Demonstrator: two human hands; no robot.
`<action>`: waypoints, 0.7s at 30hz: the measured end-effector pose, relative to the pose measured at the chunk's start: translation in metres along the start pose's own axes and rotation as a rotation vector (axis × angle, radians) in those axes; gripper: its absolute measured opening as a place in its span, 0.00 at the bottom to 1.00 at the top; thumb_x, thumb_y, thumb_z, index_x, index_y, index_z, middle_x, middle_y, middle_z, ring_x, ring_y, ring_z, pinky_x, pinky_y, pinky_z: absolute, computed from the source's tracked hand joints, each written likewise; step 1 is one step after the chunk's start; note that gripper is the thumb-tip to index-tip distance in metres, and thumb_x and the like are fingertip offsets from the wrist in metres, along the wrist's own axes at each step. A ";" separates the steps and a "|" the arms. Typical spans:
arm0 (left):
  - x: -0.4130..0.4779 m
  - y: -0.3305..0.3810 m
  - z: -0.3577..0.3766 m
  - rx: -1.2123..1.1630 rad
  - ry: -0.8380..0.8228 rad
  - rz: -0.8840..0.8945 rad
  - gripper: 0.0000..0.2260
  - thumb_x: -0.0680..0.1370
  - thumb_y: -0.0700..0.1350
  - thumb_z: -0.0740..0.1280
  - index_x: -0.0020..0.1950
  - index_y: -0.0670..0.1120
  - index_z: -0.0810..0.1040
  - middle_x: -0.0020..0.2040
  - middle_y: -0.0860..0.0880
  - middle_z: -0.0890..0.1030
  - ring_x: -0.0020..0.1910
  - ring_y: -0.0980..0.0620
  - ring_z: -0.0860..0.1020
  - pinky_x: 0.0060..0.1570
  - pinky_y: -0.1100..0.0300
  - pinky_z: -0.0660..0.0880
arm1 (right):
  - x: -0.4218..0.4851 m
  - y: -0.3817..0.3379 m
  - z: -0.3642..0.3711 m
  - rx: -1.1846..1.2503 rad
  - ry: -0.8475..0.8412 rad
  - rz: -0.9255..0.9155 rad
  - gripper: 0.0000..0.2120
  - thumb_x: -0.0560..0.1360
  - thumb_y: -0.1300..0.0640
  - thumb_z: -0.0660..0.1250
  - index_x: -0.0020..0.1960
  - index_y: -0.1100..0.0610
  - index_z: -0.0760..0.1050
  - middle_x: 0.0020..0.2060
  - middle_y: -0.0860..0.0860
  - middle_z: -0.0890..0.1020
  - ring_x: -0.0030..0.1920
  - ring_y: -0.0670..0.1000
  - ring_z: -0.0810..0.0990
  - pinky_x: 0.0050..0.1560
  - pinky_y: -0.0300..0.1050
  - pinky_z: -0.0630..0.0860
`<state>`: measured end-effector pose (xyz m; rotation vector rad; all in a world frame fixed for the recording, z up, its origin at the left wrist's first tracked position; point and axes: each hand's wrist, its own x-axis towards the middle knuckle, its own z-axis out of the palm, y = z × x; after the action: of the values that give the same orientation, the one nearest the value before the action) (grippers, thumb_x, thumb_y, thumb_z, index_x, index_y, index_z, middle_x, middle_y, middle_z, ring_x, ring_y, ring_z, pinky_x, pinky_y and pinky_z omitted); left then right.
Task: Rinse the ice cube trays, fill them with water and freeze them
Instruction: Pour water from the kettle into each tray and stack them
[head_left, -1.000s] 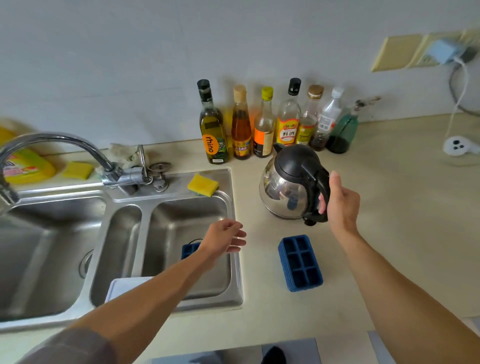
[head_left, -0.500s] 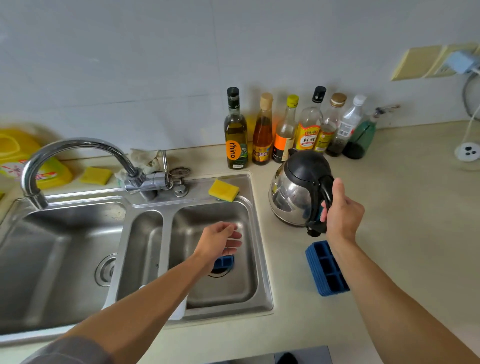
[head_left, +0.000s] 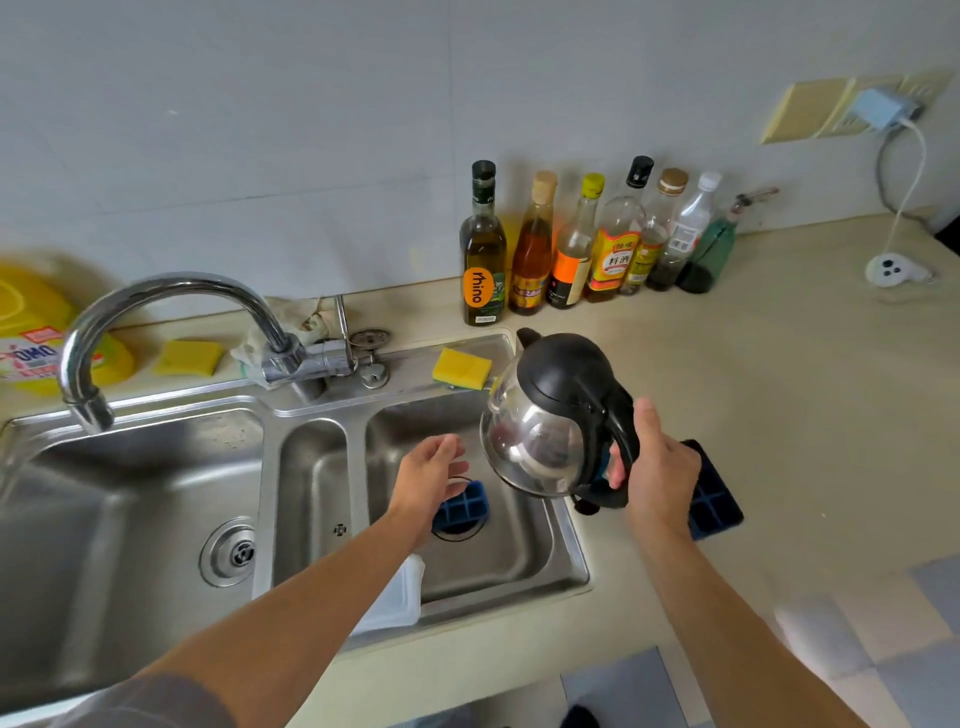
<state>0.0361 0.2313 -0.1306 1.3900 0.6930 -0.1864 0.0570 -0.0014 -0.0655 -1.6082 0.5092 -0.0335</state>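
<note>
A blue ice cube tray (head_left: 464, 507) lies in the bottom of the right sink basin (head_left: 524, 566), over the drain, partly hidden by my left hand. My left hand (head_left: 431, 478) hovers open just above it with relaxed fingers, holding nothing. A second blue ice cube tray (head_left: 712, 496) lies on the beige counter right of the sink, partly behind my right hand. My right hand (head_left: 657, 467) grips the black handle of a glass kettle (head_left: 545, 431) with a black lid, held in the air over the sink's right edge and tilted with its spout up and to the left.
A chrome tap (head_left: 156, 322) arches over the large left basin (head_left: 104, 499). Yellow sponges (head_left: 461, 368) lie on the sink ledge. Several bottles (head_left: 571, 244) line the wall. A white board (head_left: 400, 597) leans in the right basin's front. A yellow detergent bottle (head_left: 31, 332) stands far left.
My right hand has lifted the kettle off the counter and carried it left over the sink edge, tilting it. My left hand stays over the tray in the basin.
</note>
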 end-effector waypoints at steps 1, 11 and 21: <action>-0.004 -0.003 -0.001 -0.009 -0.001 -0.001 0.12 0.85 0.50 0.63 0.64 0.47 0.79 0.59 0.49 0.82 0.58 0.48 0.81 0.61 0.50 0.80 | -0.008 0.000 -0.002 -0.011 -0.016 -0.005 0.30 0.70 0.29 0.62 0.24 0.52 0.76 0.22 0.54 0.74 0.24 0.52 0.73 0.31 0.42 0.75; -0.065 -0.045 0.009 -0.237 -0.028 -0.072 0.10 0.81 0.49 0.64 0.45 0.47 0.82 0.46 0.41 0.84 0.43 0.48 0.81 0.47 0.51 0.79 | -0.060 0.004 -0.042 -0.064 -0.240 -0.077 0.28 0.70 0.32 0.67 0.25 0.55 0.76 0.22 0.53 0.73 0.22 0.49 0.71 0.25 0.38 0.71; -0.102 -0.074 0.013 -0.258 0.016 -0.099 0.15 0.86 0.52 0.59 0.58 0.45 0.82 0.56 0.41 0.84 0.56 0.43 0.81 0.49 0.51 0.78 | -0.076 0.011 -0.056 -0.087 -0.303 -0.077 0.26 0.79 0.43 0.68 0.27 0.55 0.79 0.22 0.52 0.75 0.22 0.48 0.72 0.24 0.38 0.72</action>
<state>-0.0778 0.1765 -0.1362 1.1126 0.7716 -0.1582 -0.0325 -0.0279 -0.0481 -1.6812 0.2167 0.1745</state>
